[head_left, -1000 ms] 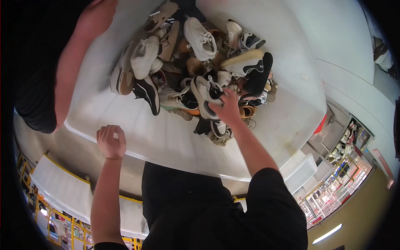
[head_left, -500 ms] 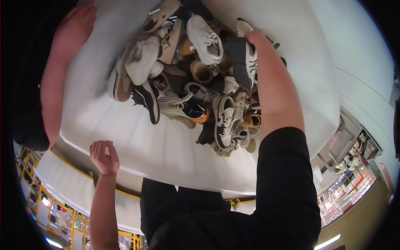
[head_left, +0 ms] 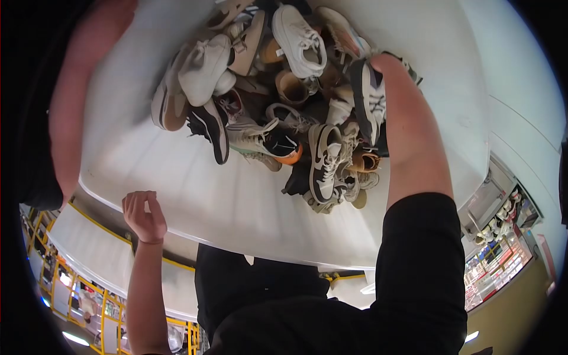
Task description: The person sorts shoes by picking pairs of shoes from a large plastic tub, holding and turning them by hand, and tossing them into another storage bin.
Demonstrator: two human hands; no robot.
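My right hand (head_left: 385, 62) is at the right side of the shoe pile, closed on a black and white shoe (head_left: 369, 102) whose dark sole faces left. The forearm hides part of that shoe. A brown and white lace-up shoe (head_left: 325, 161) lies just below and to the left. Farther left are a white sneaker (head_left: 299, 42), a tan boot (head_left: 291, 87) and a black shoe with a pale sole (head_left: 208, 131). My left hand (head_left: 144, 216) hangs beside the near rim with curled fingers, holding nothing that I can see.
The shoes lie in a large white bin (head_left: 260, 204) with a raised rim. Another person's arm (head_left: 74, 94) reaches along its left side. Beyond the rim at lower left stand white tubs (head_left: 92, 248) and yellow frames. Other shoes (head_left: 500, 219) are stacked at far right.
My right hand has left the black and white shoe's earlier spot near the middle and moved to the pile's right side. A brown and white shoe now shows near the front. The other person's arm shifted left.
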